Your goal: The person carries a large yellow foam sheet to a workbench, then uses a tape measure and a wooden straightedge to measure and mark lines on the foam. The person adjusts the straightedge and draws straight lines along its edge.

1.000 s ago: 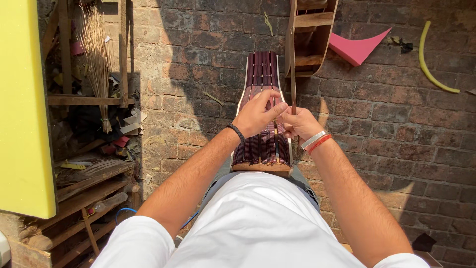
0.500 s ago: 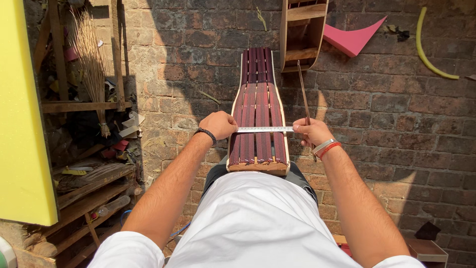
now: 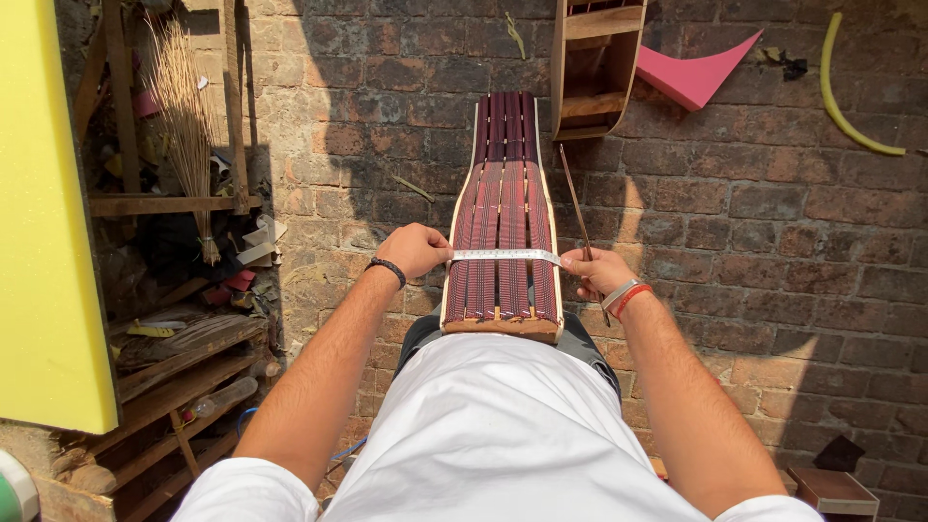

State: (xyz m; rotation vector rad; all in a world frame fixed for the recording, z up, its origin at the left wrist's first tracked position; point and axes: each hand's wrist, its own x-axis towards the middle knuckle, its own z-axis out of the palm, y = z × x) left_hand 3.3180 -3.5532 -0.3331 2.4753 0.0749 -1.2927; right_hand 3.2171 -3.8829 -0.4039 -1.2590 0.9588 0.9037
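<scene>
Outdoor workshop yard: brick paving [image 3: 773, 242], stacked timber [image 3: 164, 367].

There is one camera only, worn on the person's head and tilted steeply down; it looks along both forearms to the hands, close at the slatted wooden frame [image 3: 503, 242] on the lap; the brick floor [image 3: 773, 242] fills the rest, with clutter at the left edge.

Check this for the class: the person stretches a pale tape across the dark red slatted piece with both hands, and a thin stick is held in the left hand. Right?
Not quite. The head view shows the thin stick in the right hand, not the left hand. The rest holds: both hands stretch the pale tape across the dark red slatted piece.
</scene>
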